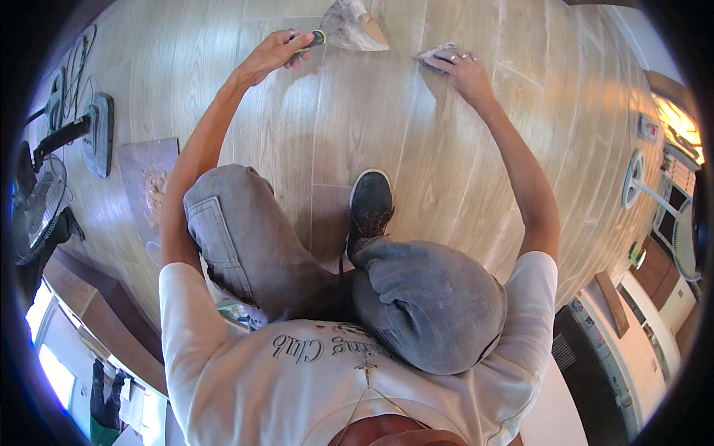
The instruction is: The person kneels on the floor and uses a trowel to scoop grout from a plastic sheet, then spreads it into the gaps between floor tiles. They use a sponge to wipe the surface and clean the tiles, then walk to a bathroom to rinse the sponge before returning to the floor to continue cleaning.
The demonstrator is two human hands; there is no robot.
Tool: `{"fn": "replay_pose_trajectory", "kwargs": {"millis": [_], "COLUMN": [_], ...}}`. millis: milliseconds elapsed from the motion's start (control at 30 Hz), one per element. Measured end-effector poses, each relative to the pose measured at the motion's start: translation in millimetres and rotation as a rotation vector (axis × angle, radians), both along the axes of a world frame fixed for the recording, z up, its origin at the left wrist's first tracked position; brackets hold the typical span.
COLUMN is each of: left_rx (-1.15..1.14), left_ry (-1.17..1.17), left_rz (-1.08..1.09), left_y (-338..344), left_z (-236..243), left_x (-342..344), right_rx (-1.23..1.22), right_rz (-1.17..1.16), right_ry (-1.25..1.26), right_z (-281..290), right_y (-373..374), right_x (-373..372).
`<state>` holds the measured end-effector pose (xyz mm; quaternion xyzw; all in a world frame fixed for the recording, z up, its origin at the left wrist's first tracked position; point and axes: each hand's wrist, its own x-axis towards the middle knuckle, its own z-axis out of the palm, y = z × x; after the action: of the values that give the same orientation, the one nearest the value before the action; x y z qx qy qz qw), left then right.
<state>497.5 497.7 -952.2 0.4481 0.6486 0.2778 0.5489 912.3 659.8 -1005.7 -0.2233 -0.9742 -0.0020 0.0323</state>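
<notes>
At the top of the head view, my left hand (277,52) is closed round the dark, yellow-ringed handle of a wide-bladed scraper (351,27). Its fan-shaped blade is smeared with pale residue and lies at or just above the wood-look floor (372,111); I cannot tell whether it touches. To the right, my right hand (465,73) presses a small greyish folded rag or pad (436,55) against the floor. The fingers partly cover it, so its exact kind is unclear. Whitish smears run along the floor joints nearby.
I squat with a dark shoe (370,201) on the floor between my arms. Left, a stained flat board (152,182) lies near a stand base (98,135) and a fan (37,212). A white round-based stand (634,178) and a wooden strip (611,303) are at right.
</notes>
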Motion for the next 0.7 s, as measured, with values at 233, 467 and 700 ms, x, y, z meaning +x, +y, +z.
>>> {"fn": "replay_pose_trajectory", "kwargs": {"millis": [233, 467, 700], "left_rx": [0.058, 0.103, 0.131], "left_ry": [0.021, 0.027, 0.061], "left_rz": [0.061, 0.062, 0.050], "left_y": [-15.6, -24.1, -32.6], "left_z": [20.9, 28.7, 49.4], "left_x": [-9.1, -10.8, -5.6], "right_rx": [-0.086, -0.031, -0.093], "right_rz": [-0.016, 0.054, -0.003], "right_ry": [-0.047, -0.039, -0.041], "right_z": [3.6, 2.4, 11.1], "right_y": [4.8, -5.5, -8.8], "right_x": [2.3, -5.5, -7.9]}}
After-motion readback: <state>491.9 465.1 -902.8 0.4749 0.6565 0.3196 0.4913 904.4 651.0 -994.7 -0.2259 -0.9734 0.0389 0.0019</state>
